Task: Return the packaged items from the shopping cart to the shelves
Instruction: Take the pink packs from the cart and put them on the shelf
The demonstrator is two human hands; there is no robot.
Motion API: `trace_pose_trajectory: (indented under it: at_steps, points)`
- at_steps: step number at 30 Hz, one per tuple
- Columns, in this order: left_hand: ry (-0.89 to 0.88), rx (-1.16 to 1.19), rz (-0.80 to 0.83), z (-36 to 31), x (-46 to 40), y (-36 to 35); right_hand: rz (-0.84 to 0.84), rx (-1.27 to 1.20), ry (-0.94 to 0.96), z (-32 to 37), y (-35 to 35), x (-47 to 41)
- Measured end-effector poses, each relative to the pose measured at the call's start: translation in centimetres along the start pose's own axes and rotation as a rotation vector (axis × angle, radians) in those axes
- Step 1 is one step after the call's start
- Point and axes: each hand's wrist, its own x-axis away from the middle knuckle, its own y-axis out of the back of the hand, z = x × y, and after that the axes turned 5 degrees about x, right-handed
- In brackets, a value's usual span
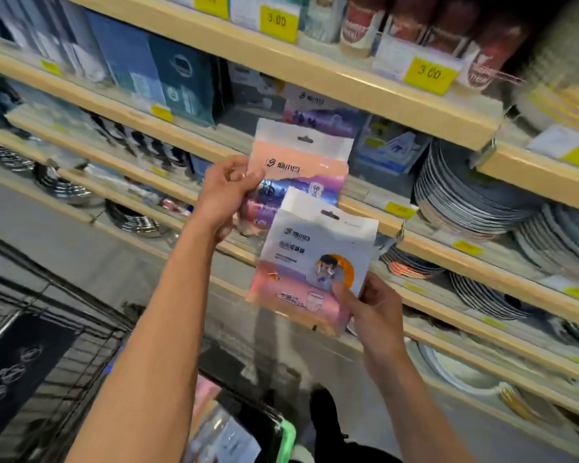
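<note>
My left hand point(226, 192) grips the left edge of a pink-and-purple packet point(303, 162) with a white hang-tab top, raised in front of the wooden shelves point(315, 73). My right hand point(373, 310) holds a second, similar packet point(315, 259) by its lower right corner; it carries a cartoon figure and overlaps the lower part of the first. A matching packet point(318, 110) stands on the shelf just behind them. The black wire shopping cart point(81, 345) is at lower left, with more packaged items point(221, 432) by its green-ended handle point(288, 439).
Stacks of plates point(465, 195) fill the shelves at right. Metal pans point(61, 188) and boxed goods point(168, 71) sit at left. Yellow price tags point(428, 75) line the shelf edges. A grey floor point(81, 245) runs between cart and shelving.
</note>
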Motion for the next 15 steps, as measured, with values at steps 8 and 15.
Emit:
trace_pose_trajectory:
  at_steps: [8, 15]
  points:
    - [-0.024, 0.021, 0.104, -3.1, -7.4, -1.7, -0.126, -0.028, 0.039, 2.0, -0.8, -0.9]
    - [0.002, -0.073, 0.047, -3.0, -14.0, -5.2, -0.163, -0.093, 0.071, 4.5, -1.0, -3.2]
